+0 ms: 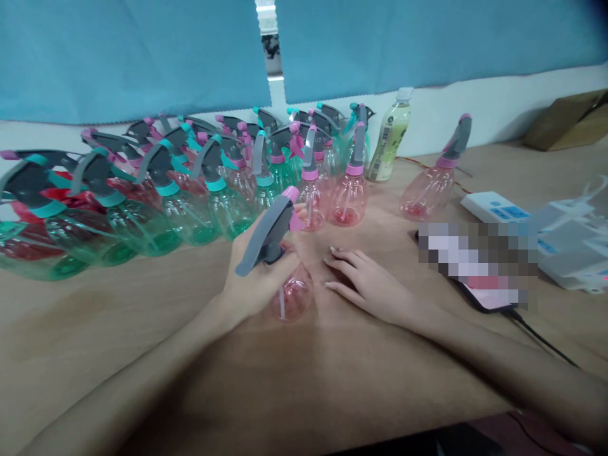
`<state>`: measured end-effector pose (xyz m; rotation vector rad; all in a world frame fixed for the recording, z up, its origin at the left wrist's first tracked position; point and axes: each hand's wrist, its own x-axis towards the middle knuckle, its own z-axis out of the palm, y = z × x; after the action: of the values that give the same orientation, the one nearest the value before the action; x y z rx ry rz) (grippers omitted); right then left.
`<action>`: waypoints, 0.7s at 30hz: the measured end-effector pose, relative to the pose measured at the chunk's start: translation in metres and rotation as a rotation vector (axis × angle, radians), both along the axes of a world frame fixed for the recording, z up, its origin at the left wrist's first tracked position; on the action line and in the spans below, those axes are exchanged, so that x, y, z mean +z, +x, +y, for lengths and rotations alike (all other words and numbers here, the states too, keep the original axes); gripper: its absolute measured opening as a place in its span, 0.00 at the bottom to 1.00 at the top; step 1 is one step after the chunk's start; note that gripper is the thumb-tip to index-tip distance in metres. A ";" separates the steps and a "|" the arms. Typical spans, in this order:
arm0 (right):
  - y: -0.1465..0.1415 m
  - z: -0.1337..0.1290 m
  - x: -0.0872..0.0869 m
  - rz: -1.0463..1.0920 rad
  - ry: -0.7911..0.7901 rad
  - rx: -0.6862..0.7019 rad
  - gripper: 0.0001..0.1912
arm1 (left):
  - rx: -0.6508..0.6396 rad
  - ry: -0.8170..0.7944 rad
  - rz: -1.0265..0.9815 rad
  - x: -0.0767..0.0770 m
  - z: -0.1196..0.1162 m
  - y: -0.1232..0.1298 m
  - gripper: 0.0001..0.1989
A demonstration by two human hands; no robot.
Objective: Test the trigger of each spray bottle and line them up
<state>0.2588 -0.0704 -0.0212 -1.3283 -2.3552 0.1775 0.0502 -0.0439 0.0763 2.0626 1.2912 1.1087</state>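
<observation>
My left hand (259, 272) is wrapped round the neck of a pink, see-through spray bottle (295, 294) with a grey and pink trigger head. The bottle's base is at the table top, close in front of me. Just right of it, my right hand (368, 285) rests on the wood with its fingers stretched out, holding nothing. Beyond the hands stand more pink spray bottles, one of them (349, 196) nearest the fingers. Green spray bottles (190, 215) with grey and teal heads line up to the left.
At the back stands a drink bottle (392, 136) with a pale green label. A lone pink spray bottle (427, 190) is to its right. Farther right are a phone (475, 272) on a cable, white boxes (570, 240) and a brown carton (565, 123). Blue cloth (142, 57) covers the wall.
</observation>
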 end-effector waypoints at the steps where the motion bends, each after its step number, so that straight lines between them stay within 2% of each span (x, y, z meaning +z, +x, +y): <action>1: 0.000 0.000 0.000 -0.001 -0.001 0.001 0.25 | -0.008 0.005 -0.010 0.000 0.000 0.001 0.17; 8: 0.000 0.000 0.001 0.023 0.004 0.008 0.24 | -0.032 -0.012 -0.038 0.002 0.001 0.003 0.22; 14: 0.000 0.000 0.000 0.042 0.020 0.015 0.23 | -0.005 0.003 -0.018 0.005 -0.001 0.004 0.18; 21: 0.000 0.000 0.001 0.005 0.011 0.014 0.25 | -0.019 0.019 -0.031 0.005 -0.002 0.005 0.22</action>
<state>0.2590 -0.0708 -0.0201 -1.3050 -2.3587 0.1722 0.0548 -0.0461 0.0813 2.0592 1.2482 1.1440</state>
